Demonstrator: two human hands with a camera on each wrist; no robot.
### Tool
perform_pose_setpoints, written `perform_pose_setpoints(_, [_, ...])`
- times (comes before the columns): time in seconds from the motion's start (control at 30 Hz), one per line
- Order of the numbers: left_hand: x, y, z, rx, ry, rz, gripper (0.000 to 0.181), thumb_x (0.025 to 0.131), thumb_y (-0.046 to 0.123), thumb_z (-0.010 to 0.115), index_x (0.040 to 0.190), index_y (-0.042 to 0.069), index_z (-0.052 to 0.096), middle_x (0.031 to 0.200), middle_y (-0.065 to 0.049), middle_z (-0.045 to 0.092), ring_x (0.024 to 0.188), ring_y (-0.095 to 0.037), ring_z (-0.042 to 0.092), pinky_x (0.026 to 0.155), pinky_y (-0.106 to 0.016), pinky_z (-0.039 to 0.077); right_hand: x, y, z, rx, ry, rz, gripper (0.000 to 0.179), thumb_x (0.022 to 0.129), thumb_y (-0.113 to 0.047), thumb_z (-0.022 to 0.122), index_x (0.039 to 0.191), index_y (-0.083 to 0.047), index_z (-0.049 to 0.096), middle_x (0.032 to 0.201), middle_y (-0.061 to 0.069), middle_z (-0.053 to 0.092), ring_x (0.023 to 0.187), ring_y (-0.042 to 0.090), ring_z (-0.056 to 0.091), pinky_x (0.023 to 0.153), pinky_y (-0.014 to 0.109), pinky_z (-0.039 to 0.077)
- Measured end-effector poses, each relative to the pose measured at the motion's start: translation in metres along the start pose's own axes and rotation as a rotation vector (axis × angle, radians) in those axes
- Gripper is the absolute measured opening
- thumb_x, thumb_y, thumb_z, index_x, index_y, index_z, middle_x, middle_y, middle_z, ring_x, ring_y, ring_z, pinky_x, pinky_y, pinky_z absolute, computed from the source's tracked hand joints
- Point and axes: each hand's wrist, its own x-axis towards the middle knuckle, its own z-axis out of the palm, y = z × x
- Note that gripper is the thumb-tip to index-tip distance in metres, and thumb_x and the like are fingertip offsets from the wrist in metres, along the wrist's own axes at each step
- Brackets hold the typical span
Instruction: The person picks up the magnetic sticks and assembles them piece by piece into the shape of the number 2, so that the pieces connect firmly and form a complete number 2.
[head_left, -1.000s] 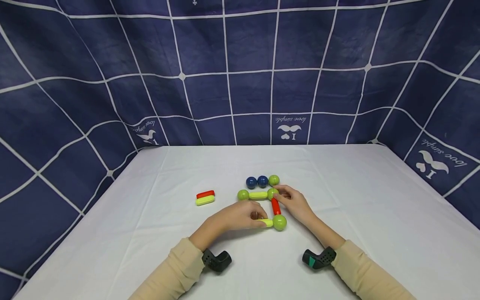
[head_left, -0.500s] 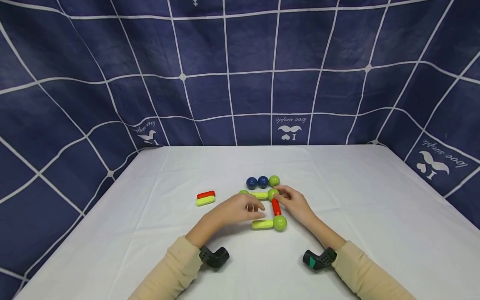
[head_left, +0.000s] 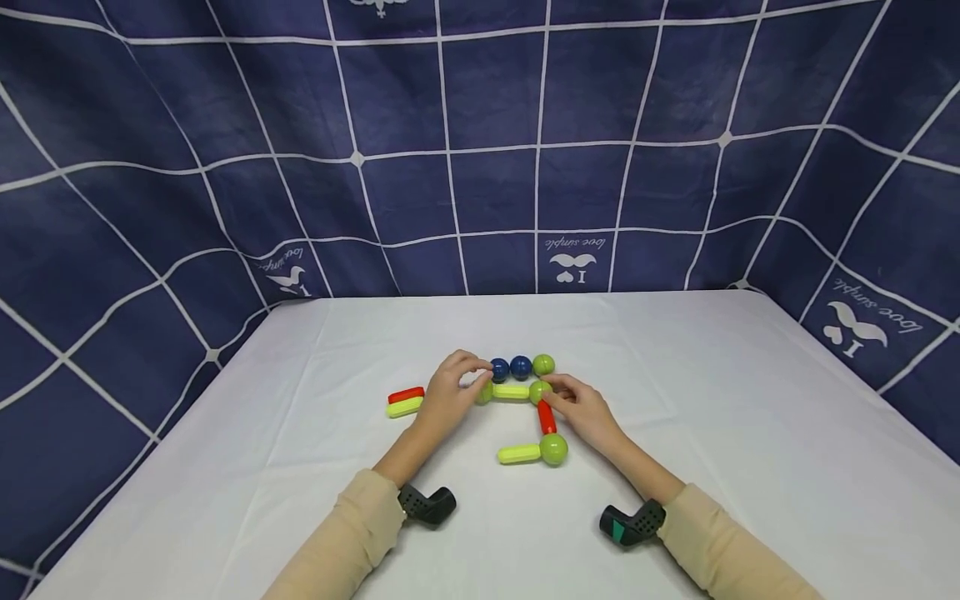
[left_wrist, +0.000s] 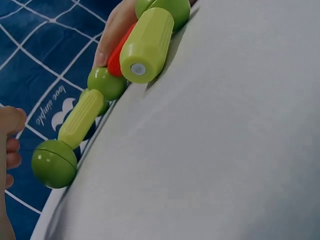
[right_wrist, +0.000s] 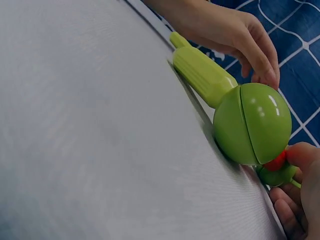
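Note:
On the white table, green balls and stubby bars form a joined shape. Its far row has a left green ball (head_left: 484,392), a yellow-green bar (head_left: 511,392) and a corner green ball (head_left: 539,392). From the corner a red bar (head_left: 547,417) runs to a near green ball (head_left: 553,449), with another yellow-green bar (head_left: 519,454) pointing left. My right hand (head_left: 588,414) pinches the corner ball between thumb and fingers. My left hand (head_left: 447,398), loosely bent, hovers beside the left green ball and the left blue ball (head_left: 499,370); the left wrist view shows nothing in it.
A second blue ball (head_left: 521,367) and a loose green ball (head_left: 543,364) line up behind the shape. To the left lie a loose red bar (head_left: 406,395) and a loose yellow-green bar (head_left: 403,407). A dark blue curtain (head_left: 495,192) hangs behind the table.
My left hand has let go of the near yellow-green bar and moved away toward the left end of the far row. My right hand stays at the corner ball.

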Motion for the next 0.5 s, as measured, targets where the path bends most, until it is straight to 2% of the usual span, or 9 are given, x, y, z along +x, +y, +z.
perform_pose_setpoints(0.1, [0.004,-0.006,0.006,-0.058,0.033,-0.113,0.022,0.084,0.021,0.065,0.099,0.005,0.067,0.096,-0.007,0.06,0.09,-0.022,0.056,0.081,-0.037,0.047,0.001,-0.001,0.0,-0.009,0.006,-0.003,0.036,0.087,-0.029,0.059,0.119,-0.011,0.058,0.111,0.011,0.062,0.085,0.018,0.053,0.068,0.024,0.043])
perform_pose_setpoints(0.17, [0.005,-0.01,0.01,-0.114,0.028,-0.196,0.031,0.085,0.029,0.063,0.103,0.004,0.065,0.099,-0.009,0.06,0.09,-0.023,0.056,0.081,-0.037,0.047,0.001,-0.002,0.001,-0.012,0.009,-0.001,0.036,0.087,-0.029,0.059,0.119,-0.011,0.058,0.11,0.011,0.062,0.084,0.018,0.053,0.067,0.023,0.042])
perform_pose_setpoints(0.2, [0.006,-0.014,0.013,-0.145,0.028,-0.212,0.036,0.085,0.033,0.061,0.105,0.004,0.064,0.1,-0.009,0.06,0.089,-0.021,0.056,0.078,-0.033,0.047,0.001,-0.001,0.001,-0.013,0.011,0.001,0.036,0.087,-0.028,0.059,0.119,-0.011,0.058,0.109,0.011,0.062,0.084,0.017,0.053,0.066,0.023,0.042])
perform_pose_setpoints(0.33, [0.01,-0.016,0.02,-0.23,-0.051,-0.337,0.049,0.085,0.044,0.058,0.114,0.005,0.06,0.109,-0.011,0.059,0.094,-0.02,0.057,0.081,-0.032,0.047,0.001,-0.001,0.0,-0.019,0.017,0.002,0.036,0.087,-0.029,0.059,0.118,-0.011,0.058,0.107,0.01,0.063,0.083,0.016,0.053,0.065,0.023,0.042])
perform_pose_setpoints(0.43, [0.015,-0.012,0.024,-0.188,-0.126,-0.433,0.048,0.085,0.04,0.059,0.12,0.007,0.057,0.117,-0.012,0.058,0.103,-0.024,0.055,0.089,-0.039,0.044,0.001,0.0,0.0,-0.013,0.017,0.0,0.036,0.087,-0.029,0.059,0.118,-0.011,0.059,0.106,0.01,0.063,0.082,0.016,0.053,0.065,0.023,0.042])
perform_pose_setpoints(0.5, [0.018,-0.01,0.027,-0.144,-0.15,-0.466,0.044,0.085,0.035,0.059,0.12,0.009,0.057,0.118,-0.011,0.059,0.106,-0.025,0.054,0.091,-0.041,0.042,0.001,0.0,0.0,-0.01,0.016,0.002,0.035,0.087,-0.03,0.06,0.117,-0.012,0.059,0.105,0.01,0.063,0.081,0.016,0.052,0.065,0.023,0.042])
